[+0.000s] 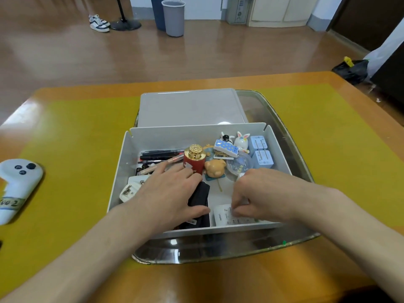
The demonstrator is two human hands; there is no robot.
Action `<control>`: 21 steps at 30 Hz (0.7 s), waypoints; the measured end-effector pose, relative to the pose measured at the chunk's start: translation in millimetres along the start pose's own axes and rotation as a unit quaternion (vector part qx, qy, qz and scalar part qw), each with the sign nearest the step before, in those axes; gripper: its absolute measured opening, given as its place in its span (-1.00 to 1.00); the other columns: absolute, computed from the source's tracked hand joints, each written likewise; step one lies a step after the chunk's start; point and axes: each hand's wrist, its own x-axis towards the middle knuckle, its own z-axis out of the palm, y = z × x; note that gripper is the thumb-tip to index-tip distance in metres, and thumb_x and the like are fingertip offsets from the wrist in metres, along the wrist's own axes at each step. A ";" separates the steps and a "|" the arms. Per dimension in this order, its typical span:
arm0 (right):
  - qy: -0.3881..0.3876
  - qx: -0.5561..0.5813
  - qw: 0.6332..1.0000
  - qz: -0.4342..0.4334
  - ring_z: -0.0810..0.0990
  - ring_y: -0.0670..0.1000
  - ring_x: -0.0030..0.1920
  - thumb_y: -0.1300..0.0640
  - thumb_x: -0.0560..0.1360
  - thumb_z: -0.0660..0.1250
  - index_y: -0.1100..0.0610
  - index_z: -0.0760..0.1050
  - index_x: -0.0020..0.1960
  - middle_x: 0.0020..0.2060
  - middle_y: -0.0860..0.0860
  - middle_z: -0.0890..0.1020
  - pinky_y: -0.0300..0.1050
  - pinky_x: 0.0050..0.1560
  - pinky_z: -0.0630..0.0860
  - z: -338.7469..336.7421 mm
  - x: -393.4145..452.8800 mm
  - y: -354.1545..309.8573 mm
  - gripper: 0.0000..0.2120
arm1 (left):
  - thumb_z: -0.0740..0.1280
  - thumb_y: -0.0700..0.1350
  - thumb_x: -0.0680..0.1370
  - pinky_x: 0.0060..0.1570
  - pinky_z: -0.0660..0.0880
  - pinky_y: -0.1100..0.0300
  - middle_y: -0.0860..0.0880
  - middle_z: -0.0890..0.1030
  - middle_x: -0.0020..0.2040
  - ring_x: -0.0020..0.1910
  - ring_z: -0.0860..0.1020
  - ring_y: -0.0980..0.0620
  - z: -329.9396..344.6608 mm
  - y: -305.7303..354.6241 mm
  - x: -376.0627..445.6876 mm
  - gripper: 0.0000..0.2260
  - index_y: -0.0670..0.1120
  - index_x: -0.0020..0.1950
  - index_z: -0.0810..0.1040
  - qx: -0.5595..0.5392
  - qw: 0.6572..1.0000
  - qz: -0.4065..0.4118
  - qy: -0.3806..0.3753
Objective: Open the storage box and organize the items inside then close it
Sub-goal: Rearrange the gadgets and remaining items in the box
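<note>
The white storage box point(122, 162) stands open on a metal tray point(290, 138), and its lid point(190, 108) lies flat behind it. My left hand point(168, 191) grips a black pouch point(200, 200) at the box's front middle. My right hand point(260, 193) pinches a white charger point(223, 216) in the front right corner. Further back lie black pens point(159, 155), a red bottle with a gold cap point(194, 157), a bear figure point(215, 168), a blue stapler point(226, 148), a rabbit figure point(241, 141), two pale blue plugs point(261, 153) and a clear ball point(239, 165). A white plug point(131, 188) sits at the left.
The tray rests on a yellow mat point(72, 171) over a wooden table point(218, 283). A white controller point(17, 184) lies on the mat at far left. Two bins point(172, 16), shoes point(98, 22) and a stand base are on the floor beyond.
</note>
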 end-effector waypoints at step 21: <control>0.303 0.108 0.940 0.116 0.58 -0.04 -0.15 -0.11 0.45 0.44 -0.09 0.58 0.03 -0.11 -0.19 0.61 -0.06 -0.18 0.45 -26.2 30.8 31.7 -0.81 | 0.21 0.38 0.46 0.31 0.38 0.01 0.13 0.55 0.19 0.25 0.46 0.06 -1.3 0.7 1.3 -0.50 0.11 0.28 0.45 -0.057 0.998 -0.008 0.013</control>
